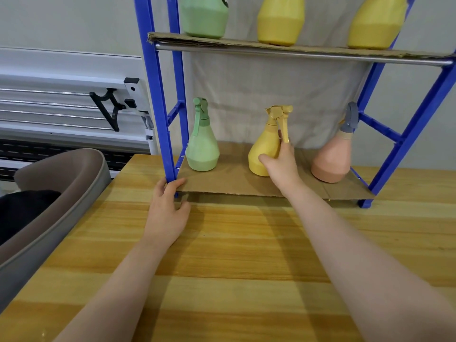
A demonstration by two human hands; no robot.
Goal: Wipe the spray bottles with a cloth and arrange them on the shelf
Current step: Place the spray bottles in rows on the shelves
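Observation:
A blue shelf rack (pixel 158 95) stands on a wooden table (pixel 234 255). Its lower cardboard shelf (pixel 232 180) carries a green spray bottle (pixel 202 149) at the left, a yellow spray bottle (pixel 262 146) in the middle and a pink spray bottle (pixel 332 160) with a grey head at the right. My right hand (pixel 281 166) grips the yellow bottle round its lower body, fingers up by the trigger. My left hand (pixel 167 208) holds the foot of the rack's front left post. No cloth is in view.
The upper cardboard shelf (pixel 308 49) holds a green bottle (pixel 203 17) and two yellow bottles (pixel 280 21) (pixel 376 24), tops cut off by the frame. A grey chair back (pixel 56 198) stands left of the table. A white railed frame (pixel 69 107) runs behind it.

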